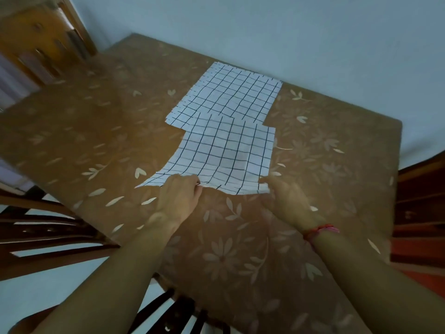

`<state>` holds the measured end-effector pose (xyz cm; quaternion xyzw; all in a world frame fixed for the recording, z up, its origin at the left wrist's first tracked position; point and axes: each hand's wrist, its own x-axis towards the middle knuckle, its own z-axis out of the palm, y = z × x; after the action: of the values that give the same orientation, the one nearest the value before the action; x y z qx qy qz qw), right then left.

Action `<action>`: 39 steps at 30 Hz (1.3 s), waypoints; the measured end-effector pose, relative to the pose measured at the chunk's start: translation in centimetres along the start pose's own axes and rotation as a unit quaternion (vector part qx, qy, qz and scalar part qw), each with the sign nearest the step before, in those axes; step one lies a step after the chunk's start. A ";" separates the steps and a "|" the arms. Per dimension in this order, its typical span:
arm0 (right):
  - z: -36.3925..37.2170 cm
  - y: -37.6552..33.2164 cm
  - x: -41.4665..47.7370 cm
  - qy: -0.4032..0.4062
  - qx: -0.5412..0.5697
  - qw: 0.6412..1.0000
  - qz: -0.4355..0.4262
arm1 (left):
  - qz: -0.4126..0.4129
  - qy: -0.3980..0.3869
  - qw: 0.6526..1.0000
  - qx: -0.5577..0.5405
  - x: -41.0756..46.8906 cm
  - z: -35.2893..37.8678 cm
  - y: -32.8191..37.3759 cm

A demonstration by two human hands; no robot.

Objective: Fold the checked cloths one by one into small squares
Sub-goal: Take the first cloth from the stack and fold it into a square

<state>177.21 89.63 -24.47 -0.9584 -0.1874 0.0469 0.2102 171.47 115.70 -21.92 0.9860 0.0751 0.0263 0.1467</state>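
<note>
A white cloth with a black grid, the near checked cloth [226,153], lies spread on the brown flowered table [96,131]. Its far edge overlaps a pile of flat checked cloths [231,95] further back. My left hand [179,198] pinches the near edge of the near cloth left of its middle. My right hand [284,196] pinches the same edge at its right corner, which is lifted slightly. The cloth's near left corner trails out flat past my left hand. A red thread is tied round my right wrist.
The table's right edge [397,165] and near-left edge drop off close to my arms. Dark wooden chairs [48,237] stand at the lower left. A wooden cabinet [38,42] is at the far left, a pale wall [289,32] behind the table.
</note>
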 end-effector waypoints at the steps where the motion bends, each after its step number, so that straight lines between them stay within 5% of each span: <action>1: -0.3 -0.3 -0.4 0.003 0.006 1.000 0.020 | 0.004 0.008 1.000 0.002 -0.9 -0.6 0.2; 5: -0.9 -1.1 -2.3 -0.013 0.010 0.998 0.053 | 0.002 0.034 0.999 -0.014 -4.7 -2.3 0.3; 15: -1.9 -1.2 -9.3 0.009 0.101 0.992 0.075 | -0.078 -0.060 0.995 -0.027 -10.7 -1.9 -3.8; 27: -3.2 1.1 -13.3 -0.040 0.107 0.984 0.136 | -0.014 -0.164 0.974 -0.158 -13.0 -4.1 -5.0; 39: -3.8 3.6 -10.4 -0.015 0.138 0.970 0.201 | 0.028 -0.092 0.984 -0.148 -5.4 -4.6 -2.3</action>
<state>169.50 81.18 -22.43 -0.9374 0.0142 0.1277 0.3237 165.44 118.35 -18.41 0.9534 0.0293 -0.0492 0.2963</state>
